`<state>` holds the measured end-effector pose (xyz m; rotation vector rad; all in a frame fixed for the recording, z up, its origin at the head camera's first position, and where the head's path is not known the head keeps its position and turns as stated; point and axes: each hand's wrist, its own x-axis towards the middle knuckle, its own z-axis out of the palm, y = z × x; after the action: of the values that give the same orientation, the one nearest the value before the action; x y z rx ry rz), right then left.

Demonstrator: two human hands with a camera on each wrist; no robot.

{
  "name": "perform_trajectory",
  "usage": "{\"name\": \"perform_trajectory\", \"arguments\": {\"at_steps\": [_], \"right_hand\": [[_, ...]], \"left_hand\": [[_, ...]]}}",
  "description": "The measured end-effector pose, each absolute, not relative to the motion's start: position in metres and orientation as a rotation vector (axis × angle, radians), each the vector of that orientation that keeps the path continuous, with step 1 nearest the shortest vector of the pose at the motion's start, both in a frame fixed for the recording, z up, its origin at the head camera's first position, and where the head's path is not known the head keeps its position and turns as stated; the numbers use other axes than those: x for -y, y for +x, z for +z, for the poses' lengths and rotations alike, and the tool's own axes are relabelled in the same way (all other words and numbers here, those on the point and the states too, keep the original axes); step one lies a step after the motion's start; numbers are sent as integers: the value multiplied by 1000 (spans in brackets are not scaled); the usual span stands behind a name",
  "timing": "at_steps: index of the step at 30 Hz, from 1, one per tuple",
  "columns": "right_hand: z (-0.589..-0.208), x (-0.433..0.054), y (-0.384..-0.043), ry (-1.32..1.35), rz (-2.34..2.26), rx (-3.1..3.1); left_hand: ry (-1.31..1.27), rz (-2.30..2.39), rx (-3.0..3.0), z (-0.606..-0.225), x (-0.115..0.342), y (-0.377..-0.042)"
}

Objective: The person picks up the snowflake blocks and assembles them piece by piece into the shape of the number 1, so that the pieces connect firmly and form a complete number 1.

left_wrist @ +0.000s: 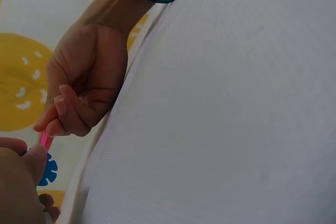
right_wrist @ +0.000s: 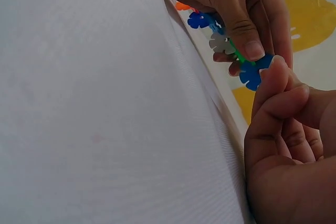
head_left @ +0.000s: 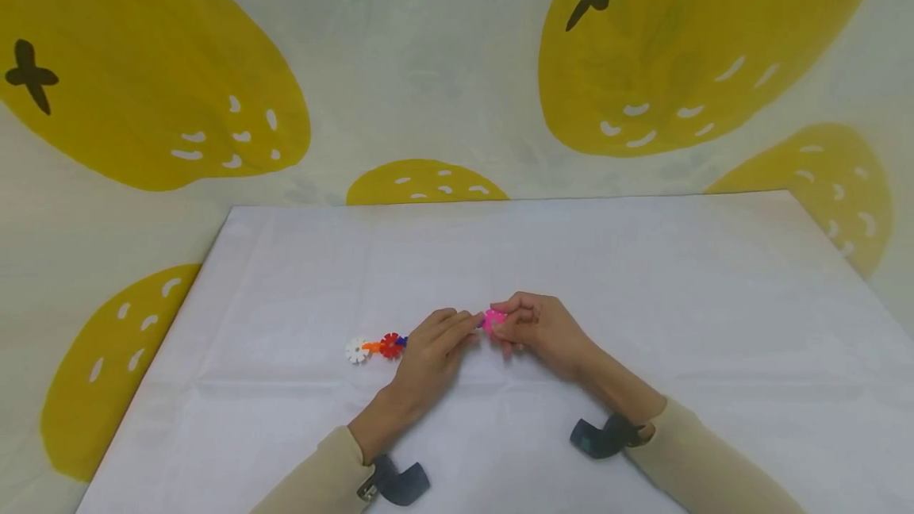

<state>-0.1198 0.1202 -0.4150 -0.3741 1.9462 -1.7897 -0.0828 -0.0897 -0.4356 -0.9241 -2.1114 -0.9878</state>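
Note:
A chain of notched plastic snowflake discs runs left to right across both hands. At its left end are a white disc (head_left: 355,350), an orange disc (head_left: 370,347) and a red disc (head_left: 389,345). My left hand (head_left: 431,355) covers the middle of the chain and pinches a blue disc (right_wrist: 251,74) near its right end. Beside that disc, the right wrist view shows a green disc (right_wrist: 241,57) and a pale disc (right_wrist: 221,43). The thumb and fingers of my right hand (head_left: 548,333) pinch a pink disc (head_left: 493,319) against the blue one. Fingers hide where they meet.
A white cloth covers the table (head_left: 300,276) beneath the hands. Behind it hangs a pale backdrop (head_left: 428,62) printed with yellow fruit shapes. Dark curved wrist mounts (head_left: 401,484) sit at both sleeve cuffs.

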Motion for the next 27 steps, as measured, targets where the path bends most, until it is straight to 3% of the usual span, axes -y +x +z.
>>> {"name": "perform_trajectory", "arguments": {"at_steps": [27], "right_hand": [[-417,-116,-113,-400,-1805,-1946]], "left_hand": [[-716,-1152,2110,-437,88,-80]]}}
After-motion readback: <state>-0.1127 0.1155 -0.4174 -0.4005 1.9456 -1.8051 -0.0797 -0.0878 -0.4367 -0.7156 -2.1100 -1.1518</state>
